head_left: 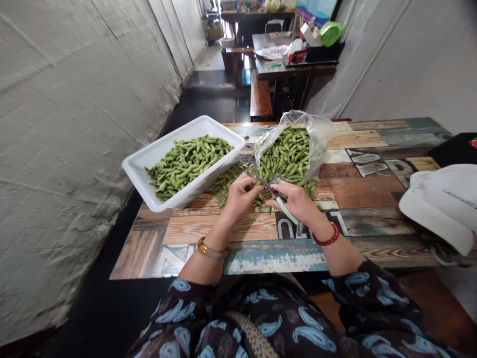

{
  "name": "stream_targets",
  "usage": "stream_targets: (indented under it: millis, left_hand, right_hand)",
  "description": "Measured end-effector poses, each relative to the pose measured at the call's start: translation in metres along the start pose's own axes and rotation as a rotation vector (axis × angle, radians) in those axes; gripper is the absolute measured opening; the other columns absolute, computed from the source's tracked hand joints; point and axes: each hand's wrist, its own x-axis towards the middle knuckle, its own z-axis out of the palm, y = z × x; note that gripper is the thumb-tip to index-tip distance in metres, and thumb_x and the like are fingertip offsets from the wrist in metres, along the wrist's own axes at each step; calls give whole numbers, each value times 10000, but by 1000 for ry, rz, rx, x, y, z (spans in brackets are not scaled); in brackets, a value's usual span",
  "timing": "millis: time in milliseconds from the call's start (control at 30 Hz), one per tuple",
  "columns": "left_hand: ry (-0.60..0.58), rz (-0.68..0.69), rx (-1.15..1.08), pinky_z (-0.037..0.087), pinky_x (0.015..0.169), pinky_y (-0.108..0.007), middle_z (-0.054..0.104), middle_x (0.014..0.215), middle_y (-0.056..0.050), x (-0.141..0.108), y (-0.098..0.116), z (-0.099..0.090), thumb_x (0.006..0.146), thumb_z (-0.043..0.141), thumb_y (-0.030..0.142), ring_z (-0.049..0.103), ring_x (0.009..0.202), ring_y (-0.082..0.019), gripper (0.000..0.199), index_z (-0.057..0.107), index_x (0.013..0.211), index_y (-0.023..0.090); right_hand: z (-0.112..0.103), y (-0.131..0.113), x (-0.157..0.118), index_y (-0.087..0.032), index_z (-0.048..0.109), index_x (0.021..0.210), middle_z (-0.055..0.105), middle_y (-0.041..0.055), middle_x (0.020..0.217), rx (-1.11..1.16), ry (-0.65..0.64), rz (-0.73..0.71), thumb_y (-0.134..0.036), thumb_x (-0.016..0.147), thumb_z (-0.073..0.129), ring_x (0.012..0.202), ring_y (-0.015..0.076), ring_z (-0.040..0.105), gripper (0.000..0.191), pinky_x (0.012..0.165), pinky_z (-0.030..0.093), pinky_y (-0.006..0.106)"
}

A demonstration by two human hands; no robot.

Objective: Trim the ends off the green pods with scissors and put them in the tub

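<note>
A person in a dark, blue-patterned top (pixel 283 311) works at a wood-print worktop (pixel 376 199) in a narrow, pale-walled room. The left grip (pixel 241 196), an amber-coloured bangle (pixel 212 250) at its wrist, pinches what looks like a green pod (pixel 258 183) at the fingertips. The right grip (pixel 294 200), with a red beaded bracelet (pixel 326 235) behind it, is wrapped around scissors (pixel 286 211) with a pale green handle, their dark blades angled toward the left fingertips. Ahead and to the left, a white tray (pixel 152 153) holds a heap of pods (pixel 190 161). Just beyond the right grip, a clear plastic bag (pixel 321 139) lies with its mouth toward the person, packed with more pods, a few lying loose beside it. Small green scraps (pixel 226 185) are scattered between tray and bag. A white cap (pixel 443 199) rests at the right end. Farther back, a second worktop (pixel 274 73) carries a bright green container (pixel 331 34), a wooden bench (pixel 260 99) nearby.
</note>
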Motion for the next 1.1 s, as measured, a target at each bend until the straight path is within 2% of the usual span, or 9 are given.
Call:
stream_targets:
  millis: [67,133,233,333,567,833,1100]
  left_hand:
    - [5,-44,-67,376,658,-250,505,651,17,-1,1,1,730,737,273,458,669,-118,146,671,657,166]
    - [-8,-172,-236,362,586,-231,529,650,23,-1,2,1,730,745,320,448,608,-97,167,684,727,165]
    - [-19,-395,-559,258,454,-190,556,640,37,-1,3,-2,680,788,378,392,486,-51,283,665,822,166]
    - [-6,-490,-747,203,413,-160,611,673,21,1,6,-5,609,839,360,396,455,-24,365,634,832,157]
    - [24,-508,-818,199,396,-129,641,699,10,0,11,-4,588,861,343,416,444,-9,404,606,831,146]
    - [27,-440,-775,209,400,-141,635,668,12,-2,10,1,618,850,372,393,433,-15,387,597,803,146]
    - [-21,-391,-749,228,421,-155,570,600,38,-5,8,5,681,822,376,395,442,-24,338,597,785,145]
  right_hand:
    - [-1,-1,1,-184,687,1095,701,80,921,12,28,30,-370,824,732,861,236,671,331,786,534,354]
    - [-2,-2,2,-183,691,1095,702,74,920,40,86,93,-371,812,740,861,231,670,344,802,532,355]
    - [-4,-4,4,-202,687,1109,691,45,893,90,158,196,-392,810,733,822,207,665,356,787,533,339]
    - [-5,-6,4,-202,674,1116,672,43,885,111,188,212,-422,817,717,817,201,662,374,771,537,332]
    - [-2,-10,3,-202,627,1131,646,94,1015,81,97,67,-458,811,723,885,232,653,421,822,552,390]
    - [0,-9,2,-205,599,1152,628,107,1072,47,37,36,-477,813,723,987,267,633,452,856,556,428]
    - [5,-3,-1,-200,579,1172,618,112,1095,-14,72,-12,-488,799,734,1026,283,622,496,895,543,445]
